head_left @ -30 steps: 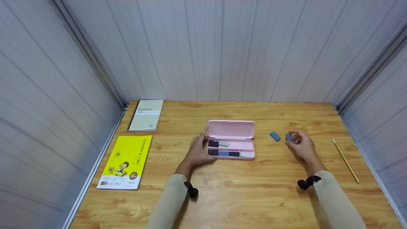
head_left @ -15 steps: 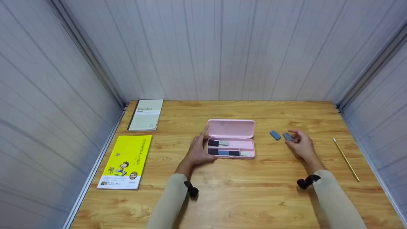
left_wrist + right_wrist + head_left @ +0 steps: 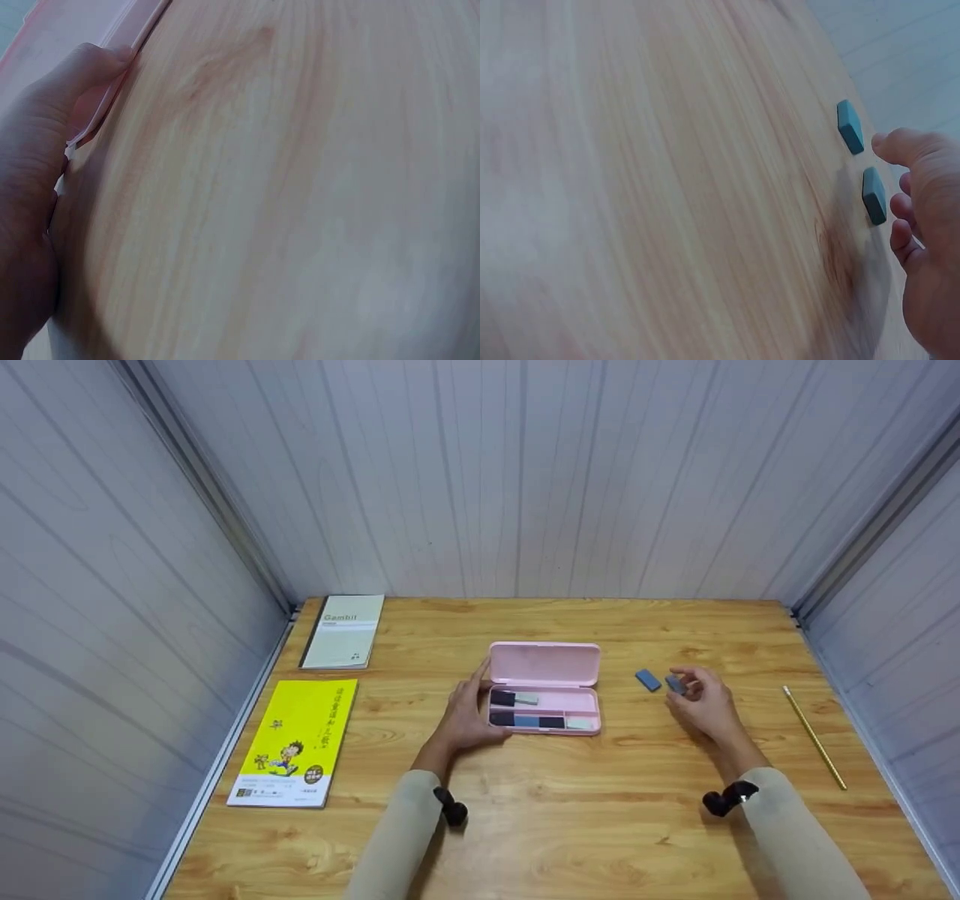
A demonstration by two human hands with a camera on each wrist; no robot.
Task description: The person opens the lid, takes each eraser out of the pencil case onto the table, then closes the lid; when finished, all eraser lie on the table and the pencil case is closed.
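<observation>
A wooden table fills the lower part of the head view, boxed in by pale panelled walls. Two sleeved arms reach forward across it.

On the table's far left lies a yellow booklet with a cartoon figure on its cover. Beyond it, near the back corner, lies a pale notebook.

In the middle sits an open pink pencil case, its lid laid back toward the wall. Its tray holds several small dark, blue and pale blocks in two rows.

The left hand rests against the case's left end. Its fingers are gently curved along the edge, and the thumb lies near the front corner. In the left wrist view a fingertip presses on the pink rim.

The right hand hovers to the right of the case, its fingers loosely curled and holding nothing. Its thumb and fingertips sit just beside a grey eraser lying flat on the wood. Whether they touch it cannot be told.

A blue eraser lies just left of the grey one, between it and the case.

A thin yellow pencil lies near the table's right edge, well apart from the hands.
</observation>
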